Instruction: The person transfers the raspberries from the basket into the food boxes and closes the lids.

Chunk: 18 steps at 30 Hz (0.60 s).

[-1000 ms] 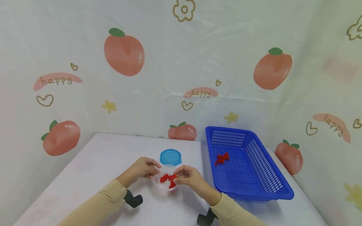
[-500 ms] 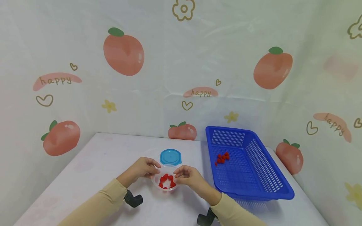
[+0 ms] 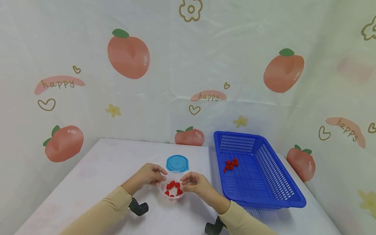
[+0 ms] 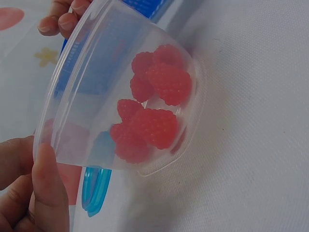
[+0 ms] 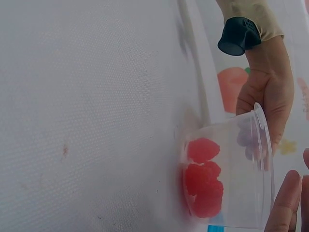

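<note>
A clear plastic tub (image 3: 174, 195) stands on the white table, with several raspberries (image 4: 169, 83) lying on its bottom. My left hand (image 3: 149, 174) pinches the tub's rim at the left; its thumb lies outside the wall in the left wrist view. At the right side of the rim is my right hand (image 3: 199, 186). Its fingertips (image 4: 67, 21) show above the rim in the left wrist view, and no berry is seen between them. Whether they touch the plastic is hard to tell. Just behind the tub lies a blue lid (image 3: 177, 163).
To the right stands a large blue plastic basket (image 3: 289, 182), with more raspberries (image 3: 231, 164) near its left side. A printed cloth (image 3: 164, 65) hangs behind the table (image 3: 117, 163). Each wrist carries a black camera mount (image 3: 138, 209).
Compared with one second ago, the berries in the tub are more spread out, in a loose ring, and more of them show. Both hands have stayed nearly in place.
</note>
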Tool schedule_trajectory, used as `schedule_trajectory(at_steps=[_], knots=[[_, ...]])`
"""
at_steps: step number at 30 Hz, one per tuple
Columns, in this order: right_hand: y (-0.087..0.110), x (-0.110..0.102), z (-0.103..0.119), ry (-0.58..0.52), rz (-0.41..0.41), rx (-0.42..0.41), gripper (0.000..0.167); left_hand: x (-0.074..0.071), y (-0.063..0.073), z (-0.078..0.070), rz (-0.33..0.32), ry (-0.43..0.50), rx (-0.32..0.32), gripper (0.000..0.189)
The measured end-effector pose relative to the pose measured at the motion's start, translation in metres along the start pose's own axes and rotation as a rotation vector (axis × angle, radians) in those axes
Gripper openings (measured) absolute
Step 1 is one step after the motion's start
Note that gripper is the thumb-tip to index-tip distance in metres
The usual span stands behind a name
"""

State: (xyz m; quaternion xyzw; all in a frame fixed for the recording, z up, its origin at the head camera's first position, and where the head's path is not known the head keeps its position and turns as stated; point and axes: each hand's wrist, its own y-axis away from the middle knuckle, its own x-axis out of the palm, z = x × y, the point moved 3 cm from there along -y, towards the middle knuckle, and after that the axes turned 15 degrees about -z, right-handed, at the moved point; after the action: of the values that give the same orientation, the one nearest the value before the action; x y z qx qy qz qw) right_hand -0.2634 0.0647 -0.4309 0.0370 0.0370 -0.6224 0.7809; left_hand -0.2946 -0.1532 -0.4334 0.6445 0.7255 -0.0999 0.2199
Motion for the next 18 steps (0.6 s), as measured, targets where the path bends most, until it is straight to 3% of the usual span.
schedule_trajectory(at_steps=[10, 18], knots=[[0.004, -0.001, 0.003, 0.008, 0.005, -0.004, 0.036, 0.001, -0.001, 0.001, -0.008, -0.012, -0.007, 0.019], [0.017, -0.014, 0.036, 0.020, 0.002, -0.071, 0.036, 0.000, -0.001, 0.000, -0.004, -0.006, 0.003, 0.019]])
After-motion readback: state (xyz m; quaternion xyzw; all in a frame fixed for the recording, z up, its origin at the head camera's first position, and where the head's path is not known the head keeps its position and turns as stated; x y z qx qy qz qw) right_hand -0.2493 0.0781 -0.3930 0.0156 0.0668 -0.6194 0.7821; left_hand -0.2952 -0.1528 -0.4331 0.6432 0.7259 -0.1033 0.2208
